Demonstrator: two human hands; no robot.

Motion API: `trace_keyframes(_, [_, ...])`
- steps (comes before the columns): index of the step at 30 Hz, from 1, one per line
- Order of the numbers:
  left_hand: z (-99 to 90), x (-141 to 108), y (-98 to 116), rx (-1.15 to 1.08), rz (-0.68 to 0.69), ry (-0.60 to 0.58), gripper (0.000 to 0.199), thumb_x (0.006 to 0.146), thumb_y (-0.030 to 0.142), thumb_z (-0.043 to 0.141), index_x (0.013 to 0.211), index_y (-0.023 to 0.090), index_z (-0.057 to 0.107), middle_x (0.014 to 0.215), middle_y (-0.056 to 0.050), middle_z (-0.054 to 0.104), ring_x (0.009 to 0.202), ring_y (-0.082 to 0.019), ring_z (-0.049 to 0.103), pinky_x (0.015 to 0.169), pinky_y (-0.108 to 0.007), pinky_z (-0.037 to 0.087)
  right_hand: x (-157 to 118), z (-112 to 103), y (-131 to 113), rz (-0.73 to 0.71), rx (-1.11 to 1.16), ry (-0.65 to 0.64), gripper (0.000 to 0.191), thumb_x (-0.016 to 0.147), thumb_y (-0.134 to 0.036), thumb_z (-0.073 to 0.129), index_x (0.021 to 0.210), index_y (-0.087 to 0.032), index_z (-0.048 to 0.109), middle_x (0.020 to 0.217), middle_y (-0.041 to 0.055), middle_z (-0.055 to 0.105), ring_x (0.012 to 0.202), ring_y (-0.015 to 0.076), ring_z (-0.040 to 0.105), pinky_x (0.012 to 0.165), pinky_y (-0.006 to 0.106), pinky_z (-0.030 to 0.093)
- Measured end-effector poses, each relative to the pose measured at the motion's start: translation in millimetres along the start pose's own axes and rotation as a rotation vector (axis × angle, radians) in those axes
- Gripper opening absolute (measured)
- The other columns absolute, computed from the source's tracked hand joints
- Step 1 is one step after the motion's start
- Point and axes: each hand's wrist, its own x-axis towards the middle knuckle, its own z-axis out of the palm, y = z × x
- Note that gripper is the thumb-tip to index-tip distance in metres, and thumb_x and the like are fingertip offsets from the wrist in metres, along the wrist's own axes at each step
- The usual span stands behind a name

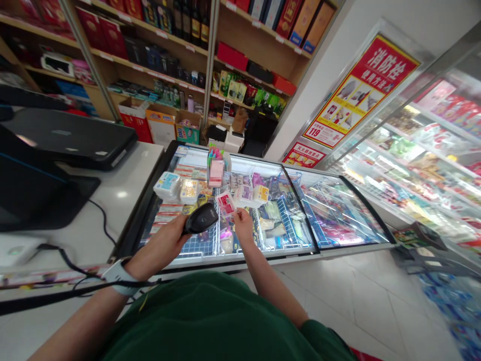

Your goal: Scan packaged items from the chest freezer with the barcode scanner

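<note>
My left hand [171,240] is wrapped round the handle of a black barcode scanner [203,218], its head pointing right over the freezer's glass lid. Between the fingers of my right hand [243,226] is a small pack with a red and white label [226,204], held just in front of the scanner. White tubs with yellow labels [189,191] and blue labels [167,183] sit on the glass to the left. On the right lie a purple-labelled pack [245,193] and a yellow-labelled pack [261,193]. Behind the scanner stands a pink item [216,173], partly blurred.
The chest freezer [315,250] holds wire baskets with packaged goods under its glass. A counter [146,153] with black equipment [75,135] is at the left. Shelves of boxes and bottles [191,25] line the back. A lit display fridge [424,135] stands at the right.
</note>
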Motion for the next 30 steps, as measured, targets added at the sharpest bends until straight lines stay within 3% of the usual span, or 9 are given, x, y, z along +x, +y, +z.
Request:
trace_keyframes(18, [-0.5,0.4,7.2,-0.014,-0.023,-0.025,0.035,0.087,0.039,0.043,0.113,0.017,0.048,0.114,-0.017,0.064,0.108,-0.032,0.063,0.092,-0.044,0.048,-6.6,2.8,-3.3,0.046,0.018,-0.021,0.02,0.081,-0.029,0.062,0.097,-0.019,0.068,0.077,-0.0008,0.069,0.065,0.0142,0.062,0.066,0.025,0.049])
trace_keyframes(24, [1.5,3.1,0.6,-0.033,-0.035,-0.017,0.04,0.087,0.04,0.043,0.117,0.015,0.051,0.117,-0.017,0.064,0.112,-0.032,0.061,0.096,-0.043,0.046,1.9,-0.4,1.1,0.185,0.245,0.025,0.019,0.079,-0.031,0.063,0.092,-0.018,0.066,0.072,-0.0006,0.068,0.059,0.0124,0.062,0.059,0.023,0.049])
trace_keyframes(30, [1.4,4.9,-9.4,-0.037,-0.06,-0.009,0.043,0.085,0.041,0.045,0.118,0.015,0.052,0.119,-0.018,0.065,0.111,-0.034,0.062,0.096,-0.046,0.047,35.0,-18.3,3.9,0.371,0.448,0.162,0.02,0.075,-0.035,0.069,0.082,-0.017,0.062,0.068,0.0003,0.067,0.055,0.0109,0.061,0.053,0.021,0.047])
